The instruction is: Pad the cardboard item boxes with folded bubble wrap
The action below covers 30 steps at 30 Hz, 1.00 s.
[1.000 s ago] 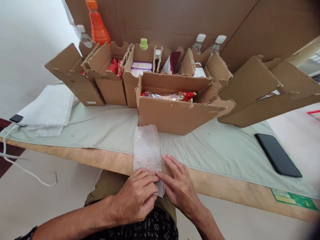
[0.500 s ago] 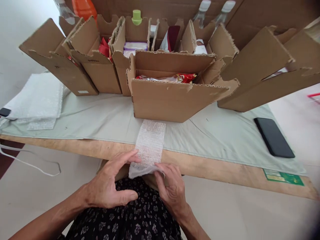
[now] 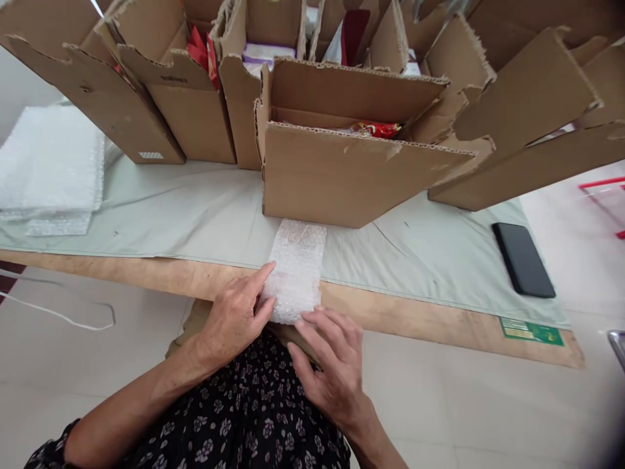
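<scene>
A strip of clear bubble wrap (image 3: 299,267) lies at the table's front edge, running from the cardboard box to the edge nearest me. My left hand (image 3: 235,311) rests along the wrap's left side, index finger stretched out and thumb apart, both touching it. At the near right corner of the wrap is my right hand (image 3: 333,365), fingers spread and fingertips against it. Neither hand grips anything. Right behind the strip stands an open cardboard box (image 3: 342,176) with a red packet (image 3: 378,129) inside.
More cardboard boxes (image 3: 190,114) with goods stand in a row at the back. A pile of bubble wrap sheets (image 3: 51,163) lies at the left. To the right are a black phone (image 3: 523,259) and a green label (image 3: 532,330) on the wooden edge.
The near end of the bubble wrap, lifted and curled before, now lies flat. My left hand has moved onto its left side, and my right hand has let go of the near edge.
</scene>
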### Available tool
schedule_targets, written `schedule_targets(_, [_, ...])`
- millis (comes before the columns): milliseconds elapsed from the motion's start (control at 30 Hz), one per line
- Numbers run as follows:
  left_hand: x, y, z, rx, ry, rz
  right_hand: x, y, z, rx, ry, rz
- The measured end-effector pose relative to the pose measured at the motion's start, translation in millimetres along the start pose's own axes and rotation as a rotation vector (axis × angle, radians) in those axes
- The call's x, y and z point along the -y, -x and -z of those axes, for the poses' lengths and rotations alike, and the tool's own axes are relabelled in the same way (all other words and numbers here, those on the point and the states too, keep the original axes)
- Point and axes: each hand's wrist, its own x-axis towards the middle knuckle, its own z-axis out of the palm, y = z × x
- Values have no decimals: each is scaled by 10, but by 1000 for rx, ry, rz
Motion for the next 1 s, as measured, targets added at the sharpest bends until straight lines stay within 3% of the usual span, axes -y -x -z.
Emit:
schedule_targets(100, [26, 10, -28, 7, -55, -29, -57, -55, -73, 130, 76, 26])
schedule_targets(233, [48, 71, 41, -34, -31, -64, -151, -115, -107, 138, 70, 18])
schedule_targets(400, [36, 100, 160, -19, 49, -251, -208, -255, -61, 132, -23, -29])
schedule_targets(533, [35, -61, 78, -70, 60, -194, -273, -347, -62, 118, 10, -69])
schedule_targets(667, [91, -267, -64, -26, -27, -110, -300, -344, -9, -25, 150, -68])
schedule_targets(833, [136, -348, -100, -20, -79, -94, -315, -356, -20, 174, 156, 24])
schedule_targets(1000, [57, -244, 70, -23, 54, -233, -378, -387, -47, 152, 4, -49])
